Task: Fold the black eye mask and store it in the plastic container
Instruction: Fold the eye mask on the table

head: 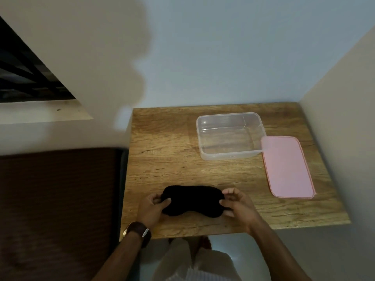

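Note:
The black eye mask [192, 199] lies spread flat on the wooden table [166, 151], close to its near edge. My left hand [151, 207] pinches the mask's left end between thumb and fingers. My right hand [236, 203] grips the mask's right end, fingers curled over it. The clear plastic container [230, 155] stands open and empty at the back right of the table, well beyond the mask.
The pink lid [288, 169] lies flat on the table to the right of the container, touching its corner. Walls close the table in behind and on the right. A dark brown surface [58, 199] borders the table's left edge.

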